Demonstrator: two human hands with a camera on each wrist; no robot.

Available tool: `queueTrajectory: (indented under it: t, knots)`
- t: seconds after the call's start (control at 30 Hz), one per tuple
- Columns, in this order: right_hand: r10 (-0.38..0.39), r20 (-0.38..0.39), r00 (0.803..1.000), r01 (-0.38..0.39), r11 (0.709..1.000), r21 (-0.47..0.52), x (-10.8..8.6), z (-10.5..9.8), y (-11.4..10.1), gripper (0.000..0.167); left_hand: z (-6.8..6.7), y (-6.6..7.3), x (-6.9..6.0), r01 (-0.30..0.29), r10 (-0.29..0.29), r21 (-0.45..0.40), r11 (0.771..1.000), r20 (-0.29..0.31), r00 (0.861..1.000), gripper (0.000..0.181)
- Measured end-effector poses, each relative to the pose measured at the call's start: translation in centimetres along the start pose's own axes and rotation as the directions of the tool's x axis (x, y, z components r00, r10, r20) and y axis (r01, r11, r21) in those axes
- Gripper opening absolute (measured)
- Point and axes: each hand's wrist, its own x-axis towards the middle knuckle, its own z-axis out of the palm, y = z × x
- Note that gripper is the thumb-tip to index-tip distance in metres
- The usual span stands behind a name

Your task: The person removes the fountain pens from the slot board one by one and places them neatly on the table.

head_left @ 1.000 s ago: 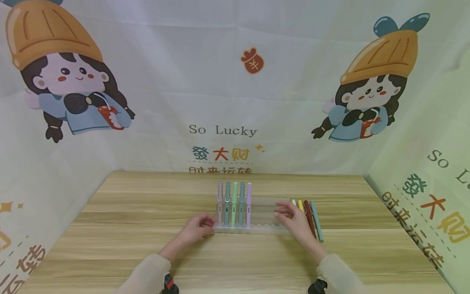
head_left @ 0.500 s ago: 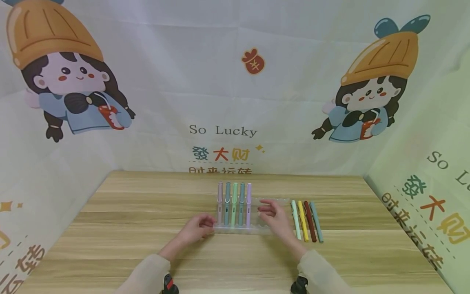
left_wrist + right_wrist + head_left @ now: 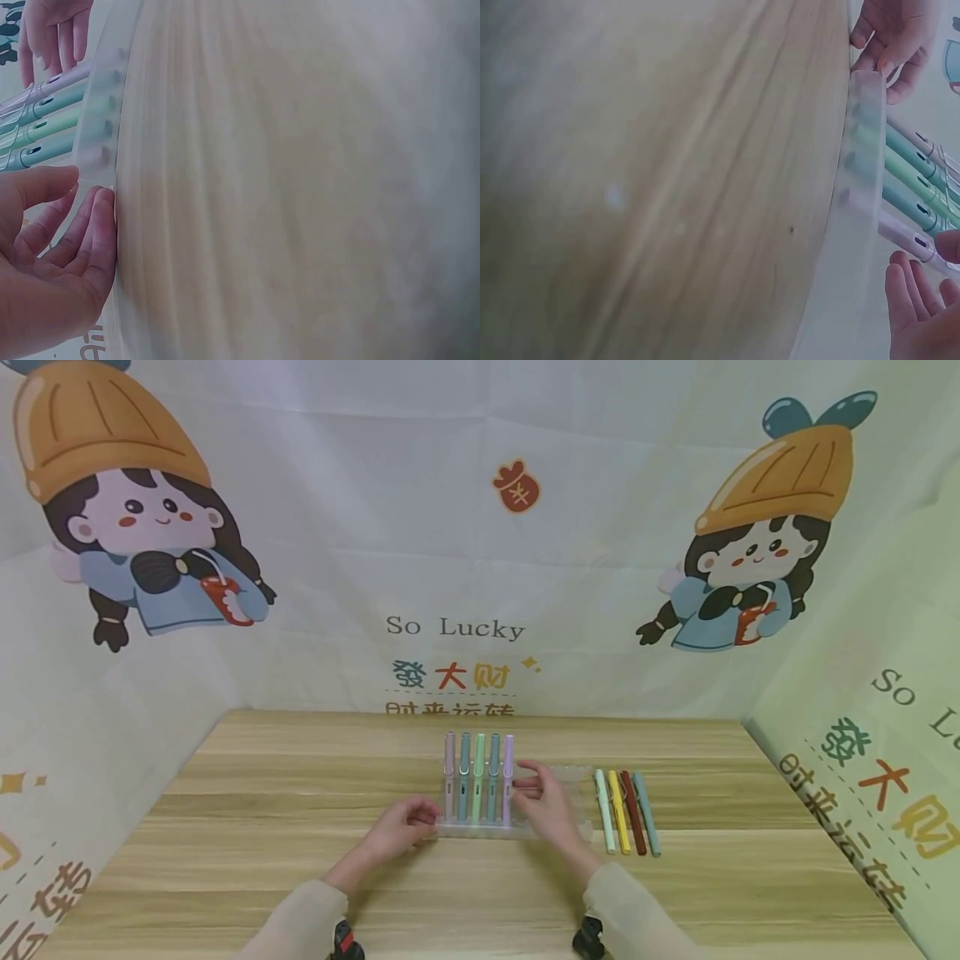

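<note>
Carefully | left hand [image 3: 407, 822]: pinching end of clear rack [image 3: 480, 832] | right hand [image 3: 549, 802]: fingers apart beside racked lilac pen [image 3: 507, 777] — ideally you pinch squarely, rack held still

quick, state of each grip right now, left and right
Left grip: closed, holding the left end of the clear rack.
Right grip: open, right at the purple pen; whether it touches cannot be told.
</note>
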Motion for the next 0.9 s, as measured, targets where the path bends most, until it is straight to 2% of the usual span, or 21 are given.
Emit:
queueTrajectory:
  t: [0.23,0.63,0.9]
  knots:
    - [0.017,-0.008,1.0,-0.018,1.0,-0.014,0.28,0.53,0.16,0.047,0.04,0.07,-0.14,-0.002,0.002,0.002,1.0,-0.009,1.0,0.02]
    - [-0.011,-0.025,1.0,0.009,0.998,-0.065,0.51,0.82,0.04,0.045,0.07,0.18,-0.12,0.006,-0.006,0.003,1.0,-0.008,1.0,0.019]
    - [-0.037,-0.043,0.998,0.035,0.999,-0.039,0.79,0.67,-0.26,0.043,0.05,0.17,-0.13,0.004,-0.004,0.0,1.0,-0.001,1.0,0.019]
